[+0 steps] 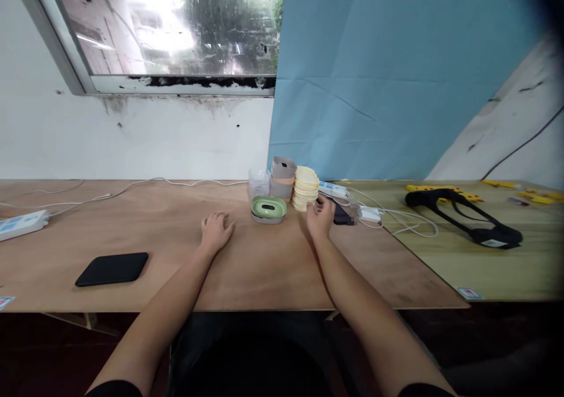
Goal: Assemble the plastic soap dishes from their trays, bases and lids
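My left hand point(215, 231) lies on the wooden table, palm down with its fingers spread and nothing in it. To its right sits a green oval tray point(268, 207) with a dark slot, resting on a greyish base. Behind that stand a stack of clear plastic containers point(259, 184) and a stack of grey and peach oval pieces point(282, 177). My right hand point(321, 216) is at the right side of a tall stack of cream oval trays point(305, 188), fingers apart and curved; whether its thumb touches the stack I cannot tell.
A dark phone point(340, 214) lies just beyond my right hand, by white cables and a charger point(369, 213). Two power strips point(333, 189) point(23, 224) are on the table. At left lies a black flat case point(112, 268); at right, a black strap-like frame point(462, 215).
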`<state>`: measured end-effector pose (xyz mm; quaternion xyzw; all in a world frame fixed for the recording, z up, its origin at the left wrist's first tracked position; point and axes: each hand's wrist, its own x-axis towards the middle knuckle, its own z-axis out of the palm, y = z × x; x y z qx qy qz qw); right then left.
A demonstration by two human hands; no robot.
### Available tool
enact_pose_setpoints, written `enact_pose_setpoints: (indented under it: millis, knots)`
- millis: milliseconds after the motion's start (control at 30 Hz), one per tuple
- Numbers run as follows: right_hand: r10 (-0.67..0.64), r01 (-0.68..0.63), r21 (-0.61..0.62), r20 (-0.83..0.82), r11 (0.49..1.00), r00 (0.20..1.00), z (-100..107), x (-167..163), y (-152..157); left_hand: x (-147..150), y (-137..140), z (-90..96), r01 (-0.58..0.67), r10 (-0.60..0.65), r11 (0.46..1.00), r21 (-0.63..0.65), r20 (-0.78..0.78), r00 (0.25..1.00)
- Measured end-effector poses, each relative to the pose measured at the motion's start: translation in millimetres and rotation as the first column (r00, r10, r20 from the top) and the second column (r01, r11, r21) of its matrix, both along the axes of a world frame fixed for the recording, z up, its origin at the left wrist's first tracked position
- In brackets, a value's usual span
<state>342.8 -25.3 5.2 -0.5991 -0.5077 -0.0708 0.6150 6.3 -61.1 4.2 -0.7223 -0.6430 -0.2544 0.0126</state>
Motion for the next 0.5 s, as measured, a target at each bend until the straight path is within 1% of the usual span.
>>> enact_pose_setpoints:
  millis: [133,233,300,367,500]
  knots:
    - [-0.101,0.102,0.004,-0.082,0.995,0.991,-4,21,5,-4,3,-3.8,-0.039,0.037,0.996,-0.079,-0.033,0.999]
    - [-0.146,0.145,-0.011,-0.076,0.989,0.986,-8,27,10,-4,4,-5.9,-0.026,0.018,0.991,-0.132,-0.064,0.998]
    - [-0.16,0.16,-0.013,-0.018,0.987,0.987,-9,27,13,-3,4,-6.4,-0.008,-0.004,0.988,-0.153,-0.077,0.997]
    - [-0.157,0.158,-0.007,0.087,0.987,0.984,-5,24,16,-3,4,-6.6,0.001,-0.015,0.986,-0.168,-0.082,0.997]
    - [-0.135,0.144,-0.011,0.284,0.99,0.949,11,16,22,-4,4,-7.0,0.001,-0.017,0.982,-0.19,-0.083,0.996]
